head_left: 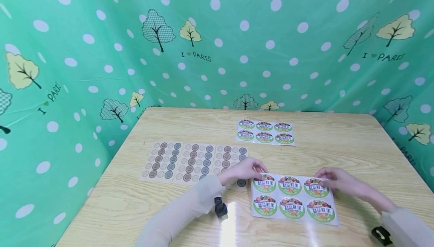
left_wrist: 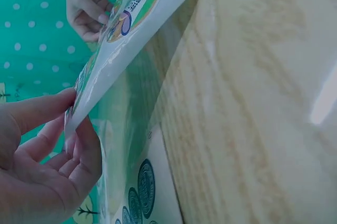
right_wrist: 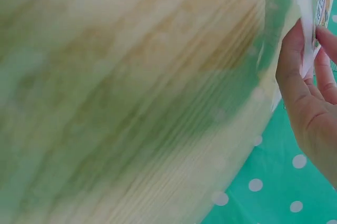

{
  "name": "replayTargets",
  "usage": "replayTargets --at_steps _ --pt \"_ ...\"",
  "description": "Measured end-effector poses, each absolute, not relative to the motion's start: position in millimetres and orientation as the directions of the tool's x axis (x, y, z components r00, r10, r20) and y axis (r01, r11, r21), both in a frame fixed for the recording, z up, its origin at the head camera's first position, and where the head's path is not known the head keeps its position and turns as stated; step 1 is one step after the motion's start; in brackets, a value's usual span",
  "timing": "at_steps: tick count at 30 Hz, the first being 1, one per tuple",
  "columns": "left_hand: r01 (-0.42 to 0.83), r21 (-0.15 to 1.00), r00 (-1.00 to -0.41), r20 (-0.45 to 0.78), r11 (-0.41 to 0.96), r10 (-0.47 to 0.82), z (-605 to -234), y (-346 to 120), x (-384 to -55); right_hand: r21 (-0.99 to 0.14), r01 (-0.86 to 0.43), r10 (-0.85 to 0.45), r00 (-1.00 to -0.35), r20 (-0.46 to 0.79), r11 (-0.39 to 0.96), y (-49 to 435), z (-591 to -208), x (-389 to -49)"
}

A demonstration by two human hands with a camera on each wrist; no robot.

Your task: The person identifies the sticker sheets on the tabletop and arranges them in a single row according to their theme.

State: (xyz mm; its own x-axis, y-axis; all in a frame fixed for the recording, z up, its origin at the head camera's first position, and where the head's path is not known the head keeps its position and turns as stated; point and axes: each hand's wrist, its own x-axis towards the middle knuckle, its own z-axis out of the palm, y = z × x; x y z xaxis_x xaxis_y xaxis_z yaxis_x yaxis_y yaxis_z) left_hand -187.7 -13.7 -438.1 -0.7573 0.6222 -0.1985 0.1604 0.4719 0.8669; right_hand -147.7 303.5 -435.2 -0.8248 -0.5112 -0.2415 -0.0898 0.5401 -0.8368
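Observation:
A white sheet of oval fruit stickers [head_left: 292, 198], with green and white labels in two rows, is held between both hands near the table's front. My left hand [head_left: 245, 171] pinches its far left corner between thumb and fingers. At the far right corner my right hand [head_left: 342, 181] pinches the sheet too. In the left wrist view the sticker sheet [left_wrist: 113, 71] slants with its edge raised off the table, thumb on one side and fingers on the other. The right wrist view shows the right hand [right_wrist: 310, 87] gripping the sheet's edge, its printed face mostly hidden.
A similar sticker sheet [head_left: 265, 132] lies farther back on the wooden table [head_left: 190, 126]. To the left, sheets of small round brown and grey stickers [head_left: 190, 162] lie side by side, partly under my left arm. A green dotted curtain [head_left: 217, 69] hangs behind the table.

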Motion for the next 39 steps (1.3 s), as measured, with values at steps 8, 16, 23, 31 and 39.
replayTargets --at_steps 8,16,23,31,39 --pt "0.052 0.881 -0.797 -0.247 0.471 0.552 -431 -11 -200 -0.829 -0.007 -0.445 -0.847 -0.292 0.559 304 -429 -159" --pt "0.061 0.850 -0.813 -0.262 0.523 0.520 -429 -11 -214 -0.825 0.068 -0.394 -0.854 -0.339 0.562 305 -427 -170" --pt "0.029 0.841 -0.841 -0.272 0.540 0.468 -433 -8 -224 -0.810 0.104 -0.356 -0.861 -0.364 0.577 303 -429 -179" --pt "0.056 0.815 -0.854 -0.260 0.577 0.451 -440 -9 -234 -0.804 0.126 -0.312 -0.878 -0.363 0.581 298 -433 -186" --pt "0.065 0.794 -0.851 -0.273 0.605 0.449 -438 -11 -236 -0.807 0.124 -0.280 -0.899 -0.338 0.577 297 -438 -190"
